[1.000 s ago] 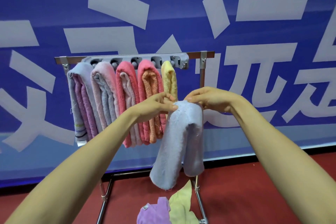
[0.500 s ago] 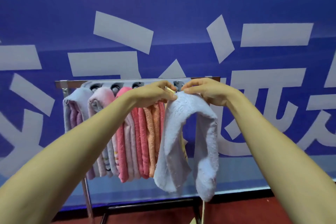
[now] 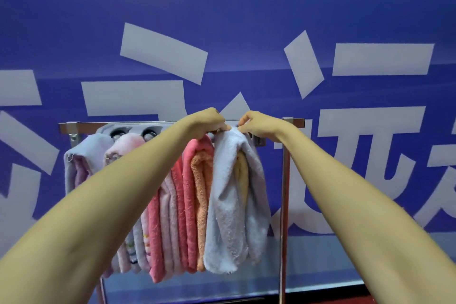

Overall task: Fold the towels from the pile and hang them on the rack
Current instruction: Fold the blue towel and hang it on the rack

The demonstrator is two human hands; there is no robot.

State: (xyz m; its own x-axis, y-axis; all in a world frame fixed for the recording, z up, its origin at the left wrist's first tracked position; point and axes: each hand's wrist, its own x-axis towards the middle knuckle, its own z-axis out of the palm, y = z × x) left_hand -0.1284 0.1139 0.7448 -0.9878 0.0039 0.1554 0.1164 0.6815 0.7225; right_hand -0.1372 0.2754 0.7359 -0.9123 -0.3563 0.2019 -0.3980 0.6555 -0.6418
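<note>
Hanging step, pale blue towel (image 3: 232, 205). I've got both hands up at the top bar of the rack (image 3: 293, 121). The towel is folded over and drapes down in front of the yellow towel (image 3: 243, 173), just right of the orange towel (image 3: 201, 192).

To do this well:
- Seat the fold squarely on the holder at the right end of the grey hook strip (image 3: 134, 128).
- Get both tails hanging roughly even.
- Don't drag the yellow one off its spot.

Can't tell if the fold is caught on anything yet, my hands cover that bit. I'd let go one hand at a time, and only once the cloth takes its own weight. Uneven tails likely mean it slides off.

Fingers: left hand (image 3: 209, 121) is curled, fingertips (image 3: 225, 127) pinched together on the top of the fold. Right hand (image 3: 256, 124) does the same, thumb and fingers closed on the fold from the other side. The two hands are nearly touching. Nothing else held. The other towels (image 3: 170, 217) hang bunched to the left, touching each other.
</note>
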